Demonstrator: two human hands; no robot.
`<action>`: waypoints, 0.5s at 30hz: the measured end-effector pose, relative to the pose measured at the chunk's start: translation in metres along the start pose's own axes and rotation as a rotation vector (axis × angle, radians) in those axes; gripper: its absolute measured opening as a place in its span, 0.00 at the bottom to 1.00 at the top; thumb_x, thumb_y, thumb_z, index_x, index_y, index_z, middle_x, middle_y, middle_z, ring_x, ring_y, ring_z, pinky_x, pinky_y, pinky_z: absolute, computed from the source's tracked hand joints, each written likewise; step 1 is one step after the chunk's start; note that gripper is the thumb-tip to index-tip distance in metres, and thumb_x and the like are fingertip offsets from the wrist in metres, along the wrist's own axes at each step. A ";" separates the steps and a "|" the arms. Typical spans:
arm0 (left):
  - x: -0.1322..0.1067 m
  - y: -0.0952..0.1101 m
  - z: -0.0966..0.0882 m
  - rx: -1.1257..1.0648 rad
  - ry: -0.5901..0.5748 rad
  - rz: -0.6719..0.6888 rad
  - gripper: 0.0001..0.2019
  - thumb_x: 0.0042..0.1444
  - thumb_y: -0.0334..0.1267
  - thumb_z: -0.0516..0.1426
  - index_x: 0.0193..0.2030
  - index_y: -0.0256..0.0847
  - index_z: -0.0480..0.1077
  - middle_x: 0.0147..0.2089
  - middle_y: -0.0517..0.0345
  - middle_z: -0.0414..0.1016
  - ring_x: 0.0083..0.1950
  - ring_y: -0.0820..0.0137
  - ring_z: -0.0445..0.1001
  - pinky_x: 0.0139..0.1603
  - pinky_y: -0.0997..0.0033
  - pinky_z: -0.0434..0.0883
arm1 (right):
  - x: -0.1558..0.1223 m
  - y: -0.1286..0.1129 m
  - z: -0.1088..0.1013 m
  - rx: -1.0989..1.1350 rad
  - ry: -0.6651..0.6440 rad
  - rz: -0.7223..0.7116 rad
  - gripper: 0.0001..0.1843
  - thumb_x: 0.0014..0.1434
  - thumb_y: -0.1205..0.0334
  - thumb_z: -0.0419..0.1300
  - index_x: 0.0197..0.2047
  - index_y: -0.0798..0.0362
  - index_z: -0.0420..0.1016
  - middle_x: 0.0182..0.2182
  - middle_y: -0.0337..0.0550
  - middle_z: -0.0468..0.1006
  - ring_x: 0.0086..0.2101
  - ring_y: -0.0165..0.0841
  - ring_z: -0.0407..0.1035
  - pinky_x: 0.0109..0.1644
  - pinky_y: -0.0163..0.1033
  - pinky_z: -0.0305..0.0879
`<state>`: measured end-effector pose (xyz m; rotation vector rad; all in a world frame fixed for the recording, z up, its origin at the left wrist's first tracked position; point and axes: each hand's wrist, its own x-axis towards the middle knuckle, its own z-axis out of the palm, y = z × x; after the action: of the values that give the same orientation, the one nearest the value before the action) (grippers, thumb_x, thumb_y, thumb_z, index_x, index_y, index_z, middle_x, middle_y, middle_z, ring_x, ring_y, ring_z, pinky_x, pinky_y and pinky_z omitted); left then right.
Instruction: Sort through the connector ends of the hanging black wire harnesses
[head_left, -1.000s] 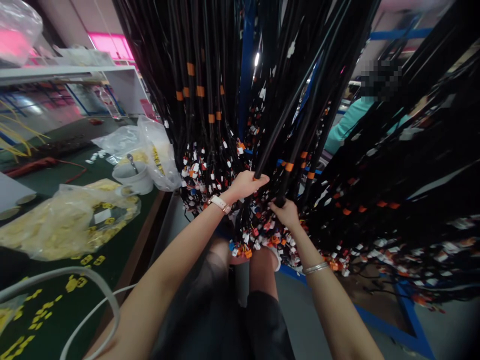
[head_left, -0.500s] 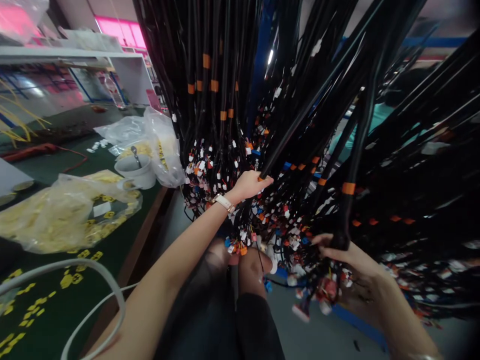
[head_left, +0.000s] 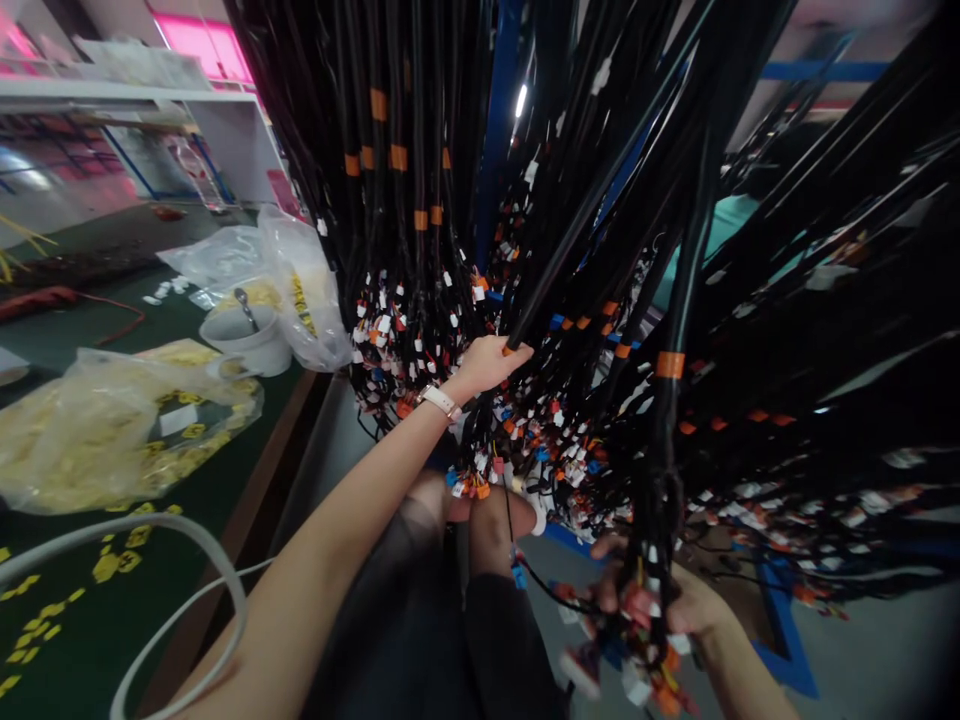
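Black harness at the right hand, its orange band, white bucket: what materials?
Black harness: probably plastic sleeving or tape, semi-gloss; long highlight along it.
Orange band: likely adhesive tape, slight sheen; wraps flat and snug.
White bucket: seemingly smooth molded plastic, satin; even, pale wall, though blur leaves it open.

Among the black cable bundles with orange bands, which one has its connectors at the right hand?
The bundle whose orange band looks largest. The right hand is among its connectors, while the left hand holds another bundle farther left.

Left fingers [head_left: 519, 354] curl closed; right fingers [head_left: 610, 588] curve lower, partly hidden.
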<state>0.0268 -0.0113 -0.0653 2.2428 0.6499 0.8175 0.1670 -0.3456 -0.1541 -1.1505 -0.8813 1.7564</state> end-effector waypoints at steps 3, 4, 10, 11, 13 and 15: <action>-0.002 0.002 0.001 -0.009 -0.004 -0.009 0.21 0.54 0.51 0.50 0.36 0.37 0.76 0.24 0.60 0.68 0.26 0.74 0.63 0.29 0.77 0.58 | -0.005 0.018 -0.002 0.165 0.036 -0.069 0.48 0.25 0.35 0.66 0.49 0.53 0.70 0.28 0.49 0.74 0.35 0.47 0.70 0.42 0.50 0.64; -0.003 0.002 0.001 -0.012 -0.004 -0.007 0.21 0.54 0.51 0.50 0.36 0.36 0.76 0.24 0.60 0.68 0.26 0.74 0.63 0.29 0.76 0.58 | -0.006 0.021 -0.001 0.195 0.055 -0.095 0.46 0.26 0.35 0.66 0.48 0.52 0.71 0.28 0.49 0.74 0.35 0.47 0.70 0.41 0.49 0.65; -0.004 0.004 0.002 -0.009 0.032 -0.038 0.21 0.53 0.52 0.50 0.33 0.36 0.76 0.21 0.61 0.65 0.24 0.74 0.60 0.27 0.76 0.56 | 0.006 0.018 0.029 0.099 0.178 -0.058 0.30 0.30 0.54 0.73 0.38 0.55 0.73 0.28 0.45 0.74 0.30 0.38 0.68 0.35 0.41 0.63; -0.004 0.004 0.002 -0.004 0.033 -0.049 0.21 0.53 0.52 0.50 0.33 0.36 0.75 0.20 0.61 0.65 0.24 0.74 0.60 0.27 0.76 0.56 | 0.010 0.018 0.037 0.108 0.300 -0.085 0.26 0.31 0.53 0.72 0.35 0.55 0.73 0.26 0.43 0.73 0.28 0.35 0.67 0.33 0.39 0.63; -0.005 0.005 0.004 0.005 0.034 -0.060 0.21 0.53 0.52 0.50 0.32 0.36 0.75 0.21 0.61 0.65 0.25 0.74 0.61 0.28 0.76 0.56 | 0.016 0.019 0.050 0.168 0.554 -0.133 0.20 0.35 0.52 0.71 0.27 0.54 0.71 0.20 0.39 0.70 0.24 0.31 0.64 0.28 0.36 0.61; -0.005 0.006 0.006 0.011 0.042 -0.050 0.21 0.54 0.52 0.50 0.33 0.36 0.75 0.22 0.60 0.67 0.26 0.74 0.62 0.29 0.76 0.57 | 0.018 0.016 0.062 0.285 0.716 -0.150 0.18 0.38 0.52 0.70 0.21 0.54 0.67 0.17 0.36 0.66 0.21 0.29 0.61 0.24 0.34 0.59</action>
<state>0.0290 -0.0211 -0.0665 2.2150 0.7293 0.8404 0.1009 -0.3419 -0.1539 -1.3416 -0.2636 1.1599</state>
